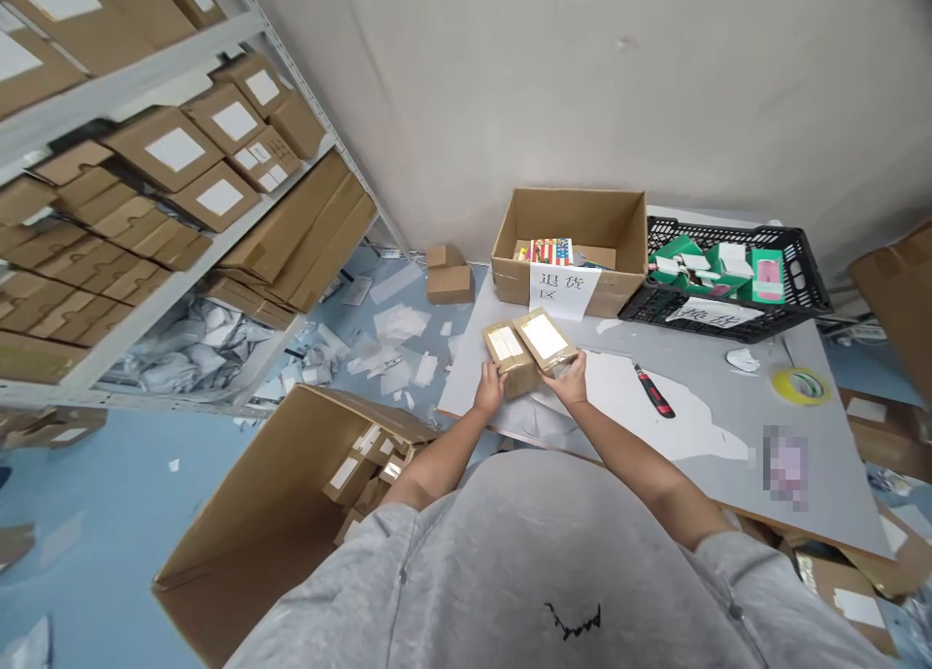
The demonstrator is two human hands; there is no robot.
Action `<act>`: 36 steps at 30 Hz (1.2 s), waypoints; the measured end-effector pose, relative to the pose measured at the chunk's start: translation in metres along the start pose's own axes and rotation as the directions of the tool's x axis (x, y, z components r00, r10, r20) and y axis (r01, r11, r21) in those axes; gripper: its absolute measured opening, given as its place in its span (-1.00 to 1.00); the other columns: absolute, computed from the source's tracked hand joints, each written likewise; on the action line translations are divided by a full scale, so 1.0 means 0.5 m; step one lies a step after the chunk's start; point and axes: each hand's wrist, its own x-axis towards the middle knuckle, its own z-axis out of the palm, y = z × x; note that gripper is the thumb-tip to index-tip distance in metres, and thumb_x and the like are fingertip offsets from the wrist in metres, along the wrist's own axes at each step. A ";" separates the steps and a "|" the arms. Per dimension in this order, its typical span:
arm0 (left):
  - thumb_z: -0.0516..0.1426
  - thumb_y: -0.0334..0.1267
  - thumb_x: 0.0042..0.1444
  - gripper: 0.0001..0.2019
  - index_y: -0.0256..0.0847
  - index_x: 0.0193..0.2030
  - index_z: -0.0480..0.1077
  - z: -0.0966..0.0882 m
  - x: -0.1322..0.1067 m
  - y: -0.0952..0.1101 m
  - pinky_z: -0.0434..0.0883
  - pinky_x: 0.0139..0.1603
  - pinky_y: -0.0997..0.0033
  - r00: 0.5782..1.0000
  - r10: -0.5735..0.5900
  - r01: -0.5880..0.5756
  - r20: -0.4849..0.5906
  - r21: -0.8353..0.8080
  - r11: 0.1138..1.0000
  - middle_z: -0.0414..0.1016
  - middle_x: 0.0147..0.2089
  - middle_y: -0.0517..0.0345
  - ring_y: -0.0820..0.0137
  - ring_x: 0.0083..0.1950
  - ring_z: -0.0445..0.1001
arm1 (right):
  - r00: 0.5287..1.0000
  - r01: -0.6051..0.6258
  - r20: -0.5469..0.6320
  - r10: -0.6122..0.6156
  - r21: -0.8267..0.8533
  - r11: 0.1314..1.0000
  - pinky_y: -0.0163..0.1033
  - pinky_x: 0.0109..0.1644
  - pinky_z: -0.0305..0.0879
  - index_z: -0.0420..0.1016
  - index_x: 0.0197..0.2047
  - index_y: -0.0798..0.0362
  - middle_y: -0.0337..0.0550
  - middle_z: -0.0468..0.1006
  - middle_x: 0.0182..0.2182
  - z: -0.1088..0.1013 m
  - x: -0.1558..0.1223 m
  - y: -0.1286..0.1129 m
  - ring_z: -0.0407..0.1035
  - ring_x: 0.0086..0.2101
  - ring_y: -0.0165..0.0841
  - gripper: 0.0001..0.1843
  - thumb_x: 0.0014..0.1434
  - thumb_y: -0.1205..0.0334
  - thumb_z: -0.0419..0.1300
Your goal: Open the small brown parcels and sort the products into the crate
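Observation:
Two small brown cardboard packages with white labels sit side by side at the near left corner of the grey table. My left hand grips the left package from its near end. My right hand holds the right package, which is tilted and rests partly over the left one. Both hands have their fingers closed round the packages.
An open cardboard box with a paper sign and a black crate of green items stand at the table's back. A red utility knife and a tape roll lie to the right. A large open carton of packages stands on the floor; shelves fill the left.

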 end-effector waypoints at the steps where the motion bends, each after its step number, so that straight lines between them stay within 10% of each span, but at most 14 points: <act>1: 0.01 -0.27 0.38 -0.78 -0.18 0.11 0.30 -0.001 -0.004 -0.012 0.46 0.42 0.20 0.998 0.001 -0.002 0.058 0.026 1.000 0.30 0.27 -0.09 0.33 0.36 0.40 | 1.000 -0.013 0.021 0.013 -0.020 1.000 -0.05 0.38 0.16 -0.13 0.36 0.20 0.32 0.22 0.27 0.009 -0.003 0.009 0.19 0.28 -0.06 0.11 0.00 -0.05 0.44; 8: 0.04 -0.39 0.26 -0.60 -0.18 0.22 0.34 -0.042 0.012 -0.063 0.32 0.58 0.04 0.987 -0.009 -0.020 0.160 0.181 0.983 0.18 0.48 -0.14 0.24 0.57 0.16 | 0.972 -0.130 0.164 0.168 -0.220 0.967 0.27 0.43 -0.05 -0.13 0.41 0.19 0.40 0.25 0.32 0.028 -0.025 0.043 0.20 0.29 0.09 0.18 0.03 -0.21 0.41; 14: 0.25 0.08 0.15 -0.04 -0.10 0.60 -0.05 0.000 0.122 0.015 0.04 0.62 -0.34 0.983 -0.088 0.046 0.160 0.245 0.968 -0.43 0.67 -0.19 -0.19 0.69 -0.31 | 0.907 -0.144 0.281 0.315 -0.495 0.857 0.25 0.42 -0.04 -0.20 0.57 0.15 0.40 -0.06 0.48 0.066 -0.006 0.008 0.00 0.40 0.15 0.31 0.03 -0.20 0.43; 20: 0.43 0.00 -0.12 0.26 -0.02 0.63 -0.19 0.042 0.166 0.058 -0.07 0.52 -0.61 0.929 -0.290 0.186 0.229 0.389 0.902 -0.69 0.64 -0.26 -0.41 0.64 -0.49 | 0.854 -0.167 0.311 0.417 -0.596 0.785 0.13 0.37 0.10 -0.34 0.63 0.05 0.31 0.01 0.46 0.078 0.005 0.006 0.10 0.35 0.06 0.39 -0.02 0.14 0.48; 25: 0.39 -0.02 -0.06 0.28 -0.14 0.64 -0.30 0.030 0.179 0.046 -0.34 0.60 -0.53 0.927 -0.005 -0.181 0.375 0.458 0.870 -0.60 0.66 -0.20 -0.14 0.67 -0.62 | 0.820 0.075 0.520 0.240 -0.513 0.855 0.33 0.49 -0.36 -0.46 0.64 -0.07 0.21 -0.01 0.52 -0.036 0.014 0.094 -0.16 0.50 -0.05 0.36 0.00 0.47 0.30; 31: 0.42 0.01 -0.09 0.37 -0.22 0.64 -0.40 0.110 0.181 0.110 -0.27 0.72 -0.17 0.658 0.200 -0.615 0.726 0.365 0.698 -0.40 0.68 -0.11 0.08 0.71 -0.38 | 0.788 0.149 0.601 0.135 -0.399 0.905 0.30 0.53 -0.40 -0.35 0.66 -0.07 0.05 -0.09 0.57 -0.110 0.012 0.180 -0.34 0.55 -0.09 0.25 0.00 0.57 0.13; 36: 0.45 -0.10 -0.10 0.16 -0.25 0.57 -0.06 0.176 0.182 0.158 0.27 0.56 0.04 0.722 0.135 -0.494 0.678 0.370 0.787 0.05 0.57 -0.28 0.04 0.55 0.19 | 0.858 0.100 0.506 0.086 -0.330 0.939 0.19 0.57 -0.32 -0.29 0.65 -0.07 -0.04 -0.13 0.58 -0.137 0.011 0.241 -0.36 0.55 -0.10 0.20 0.11 0.35 0.28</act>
